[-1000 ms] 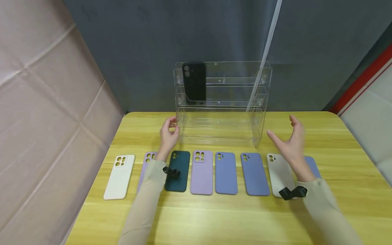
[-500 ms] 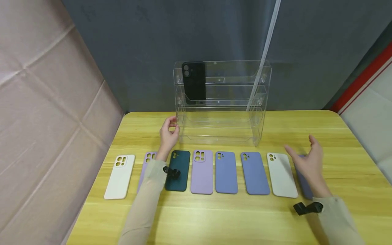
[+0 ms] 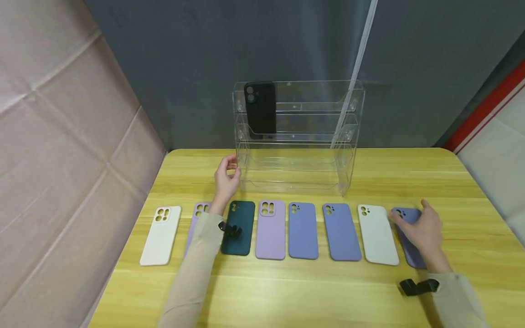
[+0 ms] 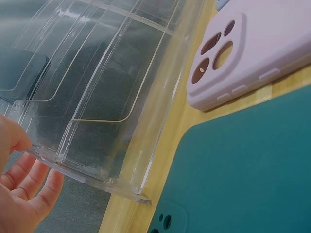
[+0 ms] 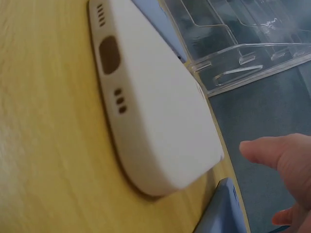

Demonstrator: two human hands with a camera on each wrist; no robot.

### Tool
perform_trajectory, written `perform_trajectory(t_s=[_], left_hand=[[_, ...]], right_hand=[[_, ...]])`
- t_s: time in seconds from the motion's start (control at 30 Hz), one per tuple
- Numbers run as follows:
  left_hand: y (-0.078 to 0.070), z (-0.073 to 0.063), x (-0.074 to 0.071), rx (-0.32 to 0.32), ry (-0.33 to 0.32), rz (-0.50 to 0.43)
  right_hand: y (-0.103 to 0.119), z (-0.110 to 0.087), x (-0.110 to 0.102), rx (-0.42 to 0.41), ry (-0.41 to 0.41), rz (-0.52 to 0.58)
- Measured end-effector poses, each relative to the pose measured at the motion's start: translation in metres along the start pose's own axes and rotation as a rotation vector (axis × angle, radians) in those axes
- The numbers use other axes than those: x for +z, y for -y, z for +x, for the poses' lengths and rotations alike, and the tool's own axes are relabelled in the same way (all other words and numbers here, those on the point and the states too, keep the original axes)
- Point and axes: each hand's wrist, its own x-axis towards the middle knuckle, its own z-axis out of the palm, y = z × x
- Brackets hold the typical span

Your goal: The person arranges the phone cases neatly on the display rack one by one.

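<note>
My left hand (image 3: 227, 184) grips the left side panel of a clear tiered acrylic display rack (image 3: 292, 187). In the left wrist view its thumb and fingers lie on either side of the panel edge. A black phone case (image 3: 262, 109) stands upright at the rack's upper left. My right hand (image 3: 424, 232) hovers over the rightmost blue-purple phone case (image 3: 413, 258), partly covering it, thumb and fingers spread. Whether it touches the case I cannot tell. Left of that lies a white phone case (image 3: 378, 237), large in the right wrist view.
Several more phone cases lie in a row before the rack: a white one (image 3: 160, 237), a lilac one (image 3: 193, 228) partly behind the left arm, a dark green one (image 3: 244, 237), another lilac one (image 3: 270, 237), and two blue-purple ones. A grey curtain (image 3: 197, 68) hangs behind the wooden table (image 3: 287, 291).
My right hand has moved right and toward the table's front, from beside the rack to over the rightmost blue-purple case. The left hand has stayed at the rack.
</note>
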Motion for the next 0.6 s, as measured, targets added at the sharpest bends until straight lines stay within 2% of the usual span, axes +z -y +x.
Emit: perform_trajectory(t_s=[0.23,0.6], left_hand=[[-0.0009,0.0,-0.0001,-0.011,0.001,-0.005],[0.0003,0.0002,0.0,-0.005,-0.007,-0.005]], right_hand=[[-0.0041,0.0019,0.0002,0.057,0.101,-0.093],[-0.0059,0.0058,0.002,0.074,0.121,-0.14]])
